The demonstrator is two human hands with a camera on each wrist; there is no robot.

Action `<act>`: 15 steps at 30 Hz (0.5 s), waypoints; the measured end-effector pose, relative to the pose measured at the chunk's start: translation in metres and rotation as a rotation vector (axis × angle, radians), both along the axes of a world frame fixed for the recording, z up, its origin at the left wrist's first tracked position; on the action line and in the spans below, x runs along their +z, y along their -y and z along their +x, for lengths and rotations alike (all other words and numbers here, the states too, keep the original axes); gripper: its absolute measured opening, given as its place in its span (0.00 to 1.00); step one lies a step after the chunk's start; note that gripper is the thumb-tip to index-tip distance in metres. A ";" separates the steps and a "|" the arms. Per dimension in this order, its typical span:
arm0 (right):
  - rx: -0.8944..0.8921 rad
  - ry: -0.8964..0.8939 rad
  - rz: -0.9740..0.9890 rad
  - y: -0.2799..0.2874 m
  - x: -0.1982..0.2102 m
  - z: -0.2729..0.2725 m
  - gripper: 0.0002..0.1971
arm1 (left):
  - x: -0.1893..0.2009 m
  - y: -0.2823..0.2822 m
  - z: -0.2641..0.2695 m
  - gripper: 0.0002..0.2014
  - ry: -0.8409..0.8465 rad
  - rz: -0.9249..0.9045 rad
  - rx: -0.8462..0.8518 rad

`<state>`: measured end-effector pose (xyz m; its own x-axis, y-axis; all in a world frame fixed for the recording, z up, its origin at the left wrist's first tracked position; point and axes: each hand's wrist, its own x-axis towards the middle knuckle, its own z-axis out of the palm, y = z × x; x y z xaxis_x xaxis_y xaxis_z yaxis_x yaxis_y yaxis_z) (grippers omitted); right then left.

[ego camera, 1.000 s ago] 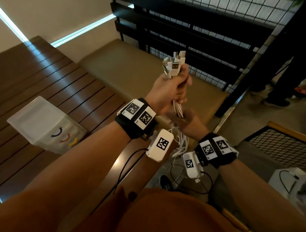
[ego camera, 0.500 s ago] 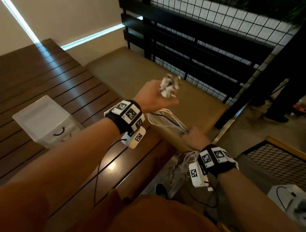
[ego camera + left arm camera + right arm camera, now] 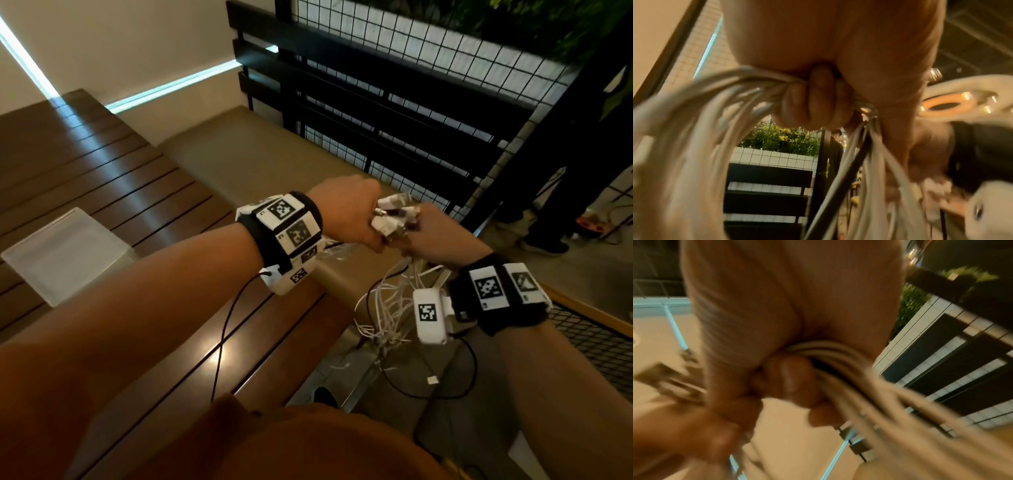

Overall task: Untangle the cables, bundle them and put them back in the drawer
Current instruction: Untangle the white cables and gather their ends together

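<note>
Both hands meet over the beige bench edge in the head view. My left hand grips a bunch of white cables just below their plug ends, which stick out to the right. My right hand grips the same bunch right beside the left. The loose white cable strands hang below the hands in loops. In the left wrist view curled fingers clamp the white cables. In the right wrist view fingers are curled round the cables. A translucent drawer box stands on the wooden slats at the left.
A brown slatted wooden bench runs on the left, a beige cushioned bench behind the hands. A black railing with wire mesh stands at the back. Someone's legs and shoes are at the far right. Black camera leads dangle below the wrists.
My left hand has come down with the plug ends turned sideways. My right hand has come up the cables to meet the left, so that the cable now hangs in loops.
</note>
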<state>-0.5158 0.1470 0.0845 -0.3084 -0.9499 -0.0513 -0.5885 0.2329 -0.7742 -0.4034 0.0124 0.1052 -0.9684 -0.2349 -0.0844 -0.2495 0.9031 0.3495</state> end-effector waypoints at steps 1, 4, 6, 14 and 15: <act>-0.045 0.078 -0.037 -0.003 -0.003 -0.005 0.03 | 0.006 0.001 -0.003 0.16 -0.052 0.082 -0.010; -0.173 0.219 -0.076 -0.013 -0.035 -0.012 0.15 | 0.022 0.007 -0.005 0.08 -0.256 0.352 0.028; -0.293 0.279 -0.060 -0.016 -0.062 -0.009 0.18 | 0.029 0.013 -0.004 0.08 -0.343 0.432 0.074; -0.400 0.286 0.568 -0.053 -0.208 0.021 0.22 | 0.064 0.035 0.017 0.07 -0.629 0.763 0.240; -0.397 0.269 0.614 -0.061 -0.220 0.022 0.20 | 0.064 0.037 0.019 0.08 -0.600 0.741 0.230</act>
